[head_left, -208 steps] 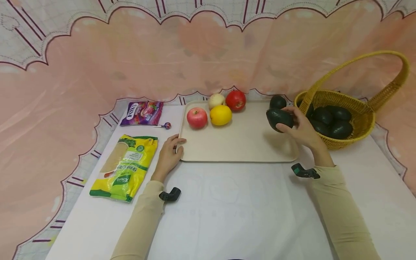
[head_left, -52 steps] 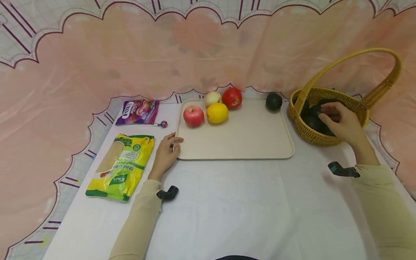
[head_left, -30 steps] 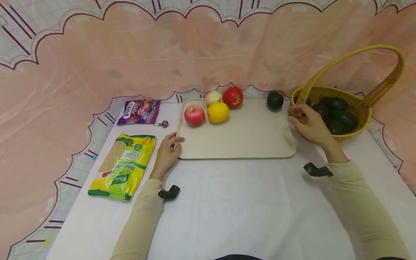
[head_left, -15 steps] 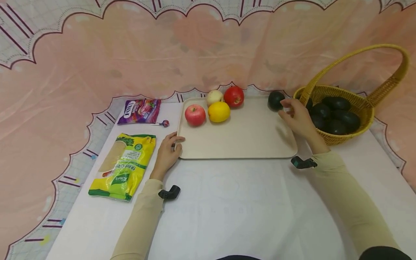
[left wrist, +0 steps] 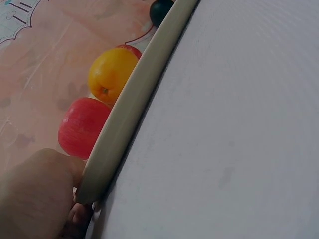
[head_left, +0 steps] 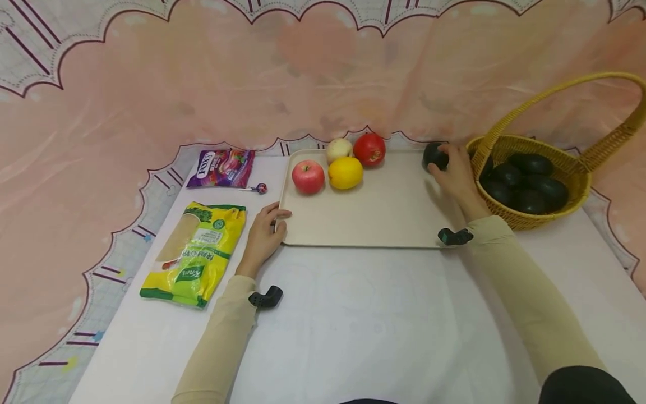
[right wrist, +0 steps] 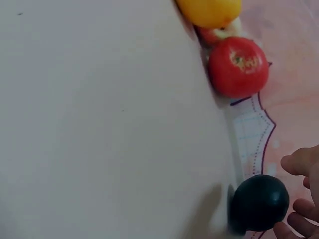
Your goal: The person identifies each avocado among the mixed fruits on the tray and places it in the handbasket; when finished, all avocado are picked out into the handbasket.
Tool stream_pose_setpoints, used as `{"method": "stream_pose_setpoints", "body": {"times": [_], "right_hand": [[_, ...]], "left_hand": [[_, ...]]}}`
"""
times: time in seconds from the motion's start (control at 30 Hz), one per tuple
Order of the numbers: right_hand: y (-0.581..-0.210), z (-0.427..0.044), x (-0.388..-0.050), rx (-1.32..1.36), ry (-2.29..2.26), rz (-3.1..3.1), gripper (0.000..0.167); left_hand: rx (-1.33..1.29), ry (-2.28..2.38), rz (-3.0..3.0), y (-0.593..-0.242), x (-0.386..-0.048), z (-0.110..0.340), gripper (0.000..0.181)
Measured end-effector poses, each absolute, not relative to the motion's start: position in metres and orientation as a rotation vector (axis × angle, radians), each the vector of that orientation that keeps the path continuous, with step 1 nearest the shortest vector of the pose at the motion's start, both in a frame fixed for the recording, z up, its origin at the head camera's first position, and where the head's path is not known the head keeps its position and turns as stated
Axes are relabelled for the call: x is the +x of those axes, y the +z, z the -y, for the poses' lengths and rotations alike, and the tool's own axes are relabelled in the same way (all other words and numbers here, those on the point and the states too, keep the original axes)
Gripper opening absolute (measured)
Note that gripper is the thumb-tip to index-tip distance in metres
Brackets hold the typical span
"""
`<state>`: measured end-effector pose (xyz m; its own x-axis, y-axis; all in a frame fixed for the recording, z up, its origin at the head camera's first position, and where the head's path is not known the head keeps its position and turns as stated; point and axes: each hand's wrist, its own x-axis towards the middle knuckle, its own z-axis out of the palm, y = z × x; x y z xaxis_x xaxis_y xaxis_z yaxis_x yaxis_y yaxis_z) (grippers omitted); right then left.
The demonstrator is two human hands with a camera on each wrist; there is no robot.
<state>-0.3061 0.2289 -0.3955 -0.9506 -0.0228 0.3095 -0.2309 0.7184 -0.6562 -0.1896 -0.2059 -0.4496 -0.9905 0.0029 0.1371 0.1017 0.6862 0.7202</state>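
Note:
My left hand (head_left: 263, 231) grips the left edge of a beige tray (head_left: 373, 219). In the left wrist view, the tray's rim (left wrist: 124, 122) passes between its thumb and fingers. At the tray's back right corner, my right hand (head_left: 458, 177) is beside a dark green avocado (head_left: 434, 157). The right wrist view shows the thumb and fingers spread around the near side of this avocado (right wrist: 260, 203), with a gap at the thumb. On the tray's back left are a pink-red apple (head_left: 308, 177), a lemon (head_left: 345, 173), a pale pear-like fruit (head_left: 338, 150) and a red pomegranate (head_left: 370, 149).
Right of the tray stands a yellow wicker basket (head_left: 587, 193) with a tall handle, holding several avocados (head_left: 545, 191). Left of the tray lie a purple candy bag (head_left: 221, 168), a lollipop (head_left: 260, 188) and a yellow-green food packet (head_left: 197, 255) on the white table (head_left: 353, 320).
My right hand has left the basket, where the avocado it held earlier now lies, and moved left to the avocado on the tray. The left hand has stayed on the tray's edge.

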Motion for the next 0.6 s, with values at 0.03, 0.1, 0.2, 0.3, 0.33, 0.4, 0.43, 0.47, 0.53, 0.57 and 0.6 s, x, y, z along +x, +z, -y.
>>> {"method": "stream_pose_setpoints", "body": {"times": [0.03,0.1,0.2,0.3,0.33,0.4,0.43,0.47,0.53,0.57,0.6], "right_hand": [[-0.396,-0.229,-0.307,0.177,1.067,2.655,0.050],[-0.396,-0.229,-0.310,0.128,1.075,2.674,0.052],[-0.397,-0.228,-0.316,0.092,1.054,2.723,0.060],[-0.397,-0.227,-0.323,0.108,1.003,2.797,0.069],[-0.397,-0.227,-0.325,0.118,0.989,2.823,0.072],[-0.398,-0.226,-0.329,0.124,0.979,2.865,0.074],[-0.398,-0.226,-0.330,0.114,0.987,2.881,0.074],[-0.400,-0.226,-0.331,0.094,0.996,2.892,0.073],[-0.404,-0.226,-0.332,0.050,1.022,2.874,0.070],[-0.406,-0.226,-0.333,0.028,1.036,2.858,0.068],[-0.409,-0.226,-0.333,0.011,1.047,2.837,0.067]], "left_hand": [[-0.087,-1.192,2.769,-0.449,-0.190,0.206,0.025],[-0.092,-1.185,2.771,-0.448,-0.191,0.205,0.025],[-0.102,-1.185,2.771,-0.448,-0.192,0.205,0.025],[-0.096,-1.183,2.776,-0.448,-0.193,0.205,0.025],[-0.093,-1.184,2.774,-0.448,-0.193,0.205,0.025],[-0.086,-1.184,2.777,-0.448,-0.192,0.206,0.025],[-0.085,-1.183,2.777,-0.448,-0.192,0.206,0.025],[-0.084,-1.182,2.778,-0.448,-0.191,0.206,0.025],[-0.085,-1.182,2.773,-0.449,-0.191,0.206,0.025],[-0.087,-1.180,2.772,-0.449,-0.190,0.206,0.025],[-0.088,-1.181,2.768,-0.449,-0.190,0.206,0.025]]}}
